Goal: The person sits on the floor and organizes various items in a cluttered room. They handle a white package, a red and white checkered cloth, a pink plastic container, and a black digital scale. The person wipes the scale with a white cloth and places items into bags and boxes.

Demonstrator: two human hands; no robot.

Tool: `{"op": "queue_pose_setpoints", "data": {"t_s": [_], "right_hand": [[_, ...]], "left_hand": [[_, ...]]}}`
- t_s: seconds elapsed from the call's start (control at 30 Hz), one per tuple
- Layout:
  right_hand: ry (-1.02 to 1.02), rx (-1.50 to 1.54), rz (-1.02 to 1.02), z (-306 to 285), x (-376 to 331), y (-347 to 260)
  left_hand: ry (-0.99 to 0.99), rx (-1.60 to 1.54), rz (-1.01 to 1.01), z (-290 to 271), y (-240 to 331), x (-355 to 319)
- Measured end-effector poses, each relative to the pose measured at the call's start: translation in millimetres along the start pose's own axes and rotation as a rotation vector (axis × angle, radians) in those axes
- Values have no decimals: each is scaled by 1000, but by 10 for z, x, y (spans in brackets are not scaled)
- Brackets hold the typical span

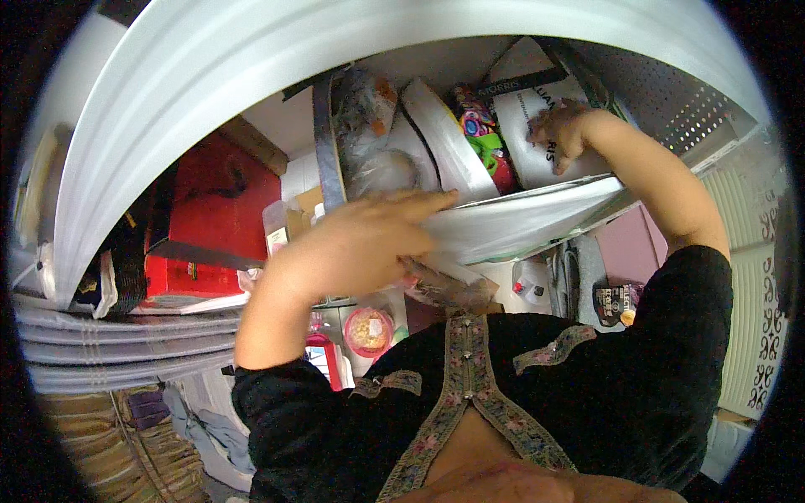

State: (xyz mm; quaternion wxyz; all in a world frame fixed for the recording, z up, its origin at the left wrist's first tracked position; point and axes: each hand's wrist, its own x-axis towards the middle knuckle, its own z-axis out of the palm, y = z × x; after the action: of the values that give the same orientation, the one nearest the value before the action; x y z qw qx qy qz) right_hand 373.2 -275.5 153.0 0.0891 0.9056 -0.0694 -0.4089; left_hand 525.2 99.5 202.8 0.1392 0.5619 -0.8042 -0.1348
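Note:
My left hand (377,230) reaches across the near left corner of a wide storage box, slightly blurred, its fingers stretched out and apart. Its fingertips lie beside the left end of the box's white front panel (524,222); whether they touch it I cannot tell. Inside the box, my right hand (563,134) rests with spread fingers on a white package (520,159) with dark lettering. Left of that package stand a colourful packet (480,126), a white curved piece (444,138) and items in clear plastic (377,172).
Red boxes (214,201) stand at the left under a white curved edge (251,50). Below the box are a round pink-rimmed tub (369,331), a pink panel (629,247) and a dark packet (616,302). A perforated panel (692,126) is at the far right.

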Motion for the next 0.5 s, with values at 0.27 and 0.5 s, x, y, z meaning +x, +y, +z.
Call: {"op": "queue_pose_setpoints", "data": {"t_s": [0.27, 0.5], "right_hand": [[446, 1004, -161, -46, -446, 110], [650, 1516, -135, -52, -943, -498]], "left_hand": [[-205, -34, -326, -695, -589, 789], [225, -554, -377, -632, -577, 1755]]}}
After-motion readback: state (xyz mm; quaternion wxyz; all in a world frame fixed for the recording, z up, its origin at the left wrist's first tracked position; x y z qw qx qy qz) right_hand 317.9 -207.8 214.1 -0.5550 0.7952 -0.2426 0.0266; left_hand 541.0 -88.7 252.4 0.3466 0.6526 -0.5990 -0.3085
